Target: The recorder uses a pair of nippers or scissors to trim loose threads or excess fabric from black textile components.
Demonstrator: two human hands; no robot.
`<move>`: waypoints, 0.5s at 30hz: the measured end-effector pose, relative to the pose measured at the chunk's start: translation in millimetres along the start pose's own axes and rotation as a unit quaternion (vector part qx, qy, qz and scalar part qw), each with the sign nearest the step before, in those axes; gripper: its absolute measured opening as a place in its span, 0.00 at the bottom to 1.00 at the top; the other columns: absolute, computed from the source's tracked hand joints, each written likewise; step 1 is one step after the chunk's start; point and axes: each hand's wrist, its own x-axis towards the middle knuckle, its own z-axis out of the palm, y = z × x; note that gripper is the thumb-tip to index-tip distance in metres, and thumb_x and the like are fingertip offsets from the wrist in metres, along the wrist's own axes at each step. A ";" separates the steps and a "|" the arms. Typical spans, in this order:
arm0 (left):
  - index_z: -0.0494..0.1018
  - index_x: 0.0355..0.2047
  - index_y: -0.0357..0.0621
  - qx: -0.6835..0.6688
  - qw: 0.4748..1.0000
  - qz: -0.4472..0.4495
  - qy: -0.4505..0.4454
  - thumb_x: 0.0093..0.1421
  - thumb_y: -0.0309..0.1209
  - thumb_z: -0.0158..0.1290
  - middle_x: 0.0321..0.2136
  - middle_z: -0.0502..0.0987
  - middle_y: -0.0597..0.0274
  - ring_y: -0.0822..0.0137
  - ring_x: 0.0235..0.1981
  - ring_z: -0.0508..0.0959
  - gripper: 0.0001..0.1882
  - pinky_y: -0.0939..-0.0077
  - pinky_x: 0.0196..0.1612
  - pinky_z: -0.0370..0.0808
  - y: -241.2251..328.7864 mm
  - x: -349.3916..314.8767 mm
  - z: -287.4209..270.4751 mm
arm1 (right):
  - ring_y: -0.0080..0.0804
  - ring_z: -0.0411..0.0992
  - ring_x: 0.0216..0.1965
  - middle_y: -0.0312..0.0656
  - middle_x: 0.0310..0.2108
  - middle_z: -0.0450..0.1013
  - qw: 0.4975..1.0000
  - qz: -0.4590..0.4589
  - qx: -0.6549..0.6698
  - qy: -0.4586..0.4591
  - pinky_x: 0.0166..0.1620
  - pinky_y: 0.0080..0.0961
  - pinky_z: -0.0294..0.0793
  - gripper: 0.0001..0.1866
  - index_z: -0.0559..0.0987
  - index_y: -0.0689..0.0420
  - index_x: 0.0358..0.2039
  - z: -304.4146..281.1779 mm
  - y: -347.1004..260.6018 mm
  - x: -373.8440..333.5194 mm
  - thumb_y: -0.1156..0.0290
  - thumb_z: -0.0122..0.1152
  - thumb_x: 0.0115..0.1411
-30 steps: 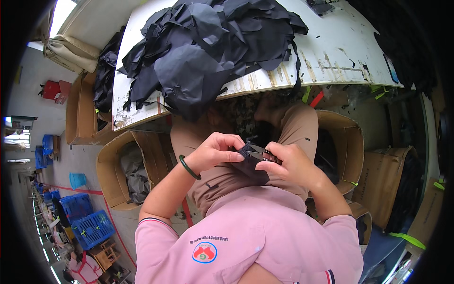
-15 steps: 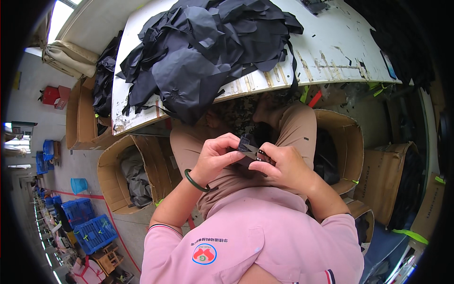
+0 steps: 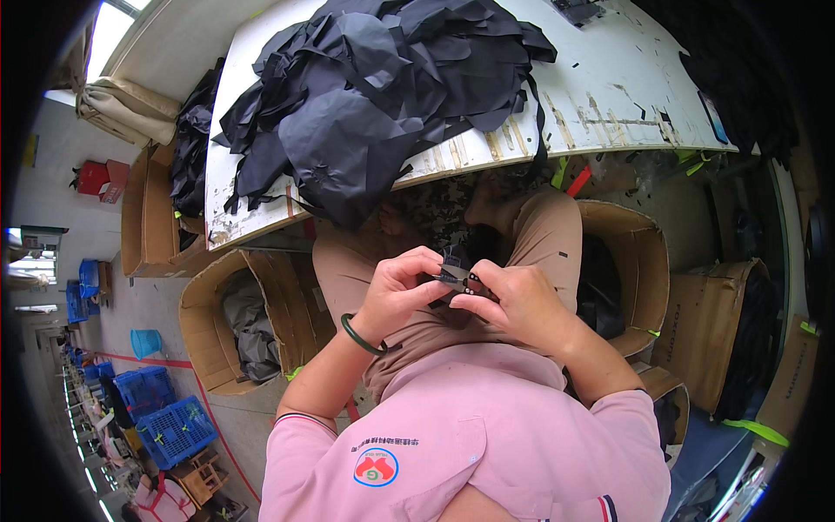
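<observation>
The left hand [image 3: 402, 291] and the right hand [image 3: 520, 303] meet over the lap. Both curl tight around a small black piece [image 3: 456, 268], fingers pinching it from each side. A pile of black cloth [image 3: 374, 96] lies on the table [image 3: 609, 87] above.

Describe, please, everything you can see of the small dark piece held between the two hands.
The small dark fabric piece looks like thin, matte black cloth, crumpled and mostly hidden by fingers. It sits above the lap, in front of the table edge. The left hand pinches it from the left, and the right hand from the right. A small metal tool seems to press against it; its exact shape cannot be told.
</observation>
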 end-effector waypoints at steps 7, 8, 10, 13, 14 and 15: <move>0.78 0.35 0.34 0.074 0.997 0.034 0.009 0.54 0.18 0.57 0.36 0.75 0.60 0.72 0.38 0.73 0.07 0.79 0.44 0.69 3.0 2.6 0.9 | 0.44 0.72 0.19 0.44 0.18 0.72 0.998 0.015 -0.055 -0.002 0.23 0.35 0.69 0.20 0.71 0.57 0.28 -2.7 10.0 -5.1 0.53 0.64 0.54; 0.77 0.34 0.34 0.097 0.994 0.042 0.012 0.54 0.18 0.57 0.36 0.75 0.59 0.71 0.38 0.73 0.07 0.79 0.43 0.69 2.2 2.0 0.8 | 0.39 0.72 0.20 0.43 0.18 0.72 0.997 0.066 0.028 0.020 0.24 0.32 0.70 0.19 0.72 0.57 0.30 -4.4 9.0 -4.1 0.54 0.65 0.54; 0.77 0.33 0.34 0.121 0.991 0.052 0.017 0.53 0.19 0.57 0.36 0.75 0.59 0.70 0.38 0.74 0.06 0.79 0.43 0.70 0.8 2.2 3.1 | 0.34 0.72 0.20 0.42 0.19 0.72 0.987 0.113 0.111 0.042 0.26 0.28 0.70 0.19 0.73 0.58 0.31 -5.7 5.8 -1.0 0.55 0.67 0.54; 0.75 0.32 0.36 0.229 0.969 0.087 -0.027 0.52 0.23 0.59 0.36 0.75 0.57 0.64 0.38 0.76 0.07 0.75 0.42 0.72 -0.2 12.8 22.9 | 0.18 0.66 0.26 0.36 0.26 0.71 0.959 0.113 0.258 0.011 0.29 0.22 0.67 0.15 0.75 0.59 0.37 -3.9 13.0 1.6 0.67 0.69 0.53; 0.76 0.35 0.37 0.244 0.965 0.077 -0.066 0.53 0.25 0.60 0.40 0.75 0.55 0.61 0.43 0.75 0.10 0.73 0.47 0.71 0.8 13.9 24.1 | 0.18 0.66 0.26 0.36 0.26 0.71 0.960 0.104 0.259 0.007 0.29 0.22 0.67 0.15 0.75 0.59 0.37 -8.8 16.8 -0.4 0.67 0.69 0.53; 0.75 0.38 0.38 0.259 0.957 0.096 -0.084 0.52 0.26 0.61 0.43 0.73 0.53 0.60 0.46 0.74 0.12 0.72 0.49 0.70 5.2 16.4 24.1 | 0.16 0.65 0.26 0.32 0.25 0.69 0.964 0.111 0.241 0.000 0.29 0.17 0.65 0.13 0.74 0.59 0.34 -15.2 19.0 -3.8 0.70 0.68 0.52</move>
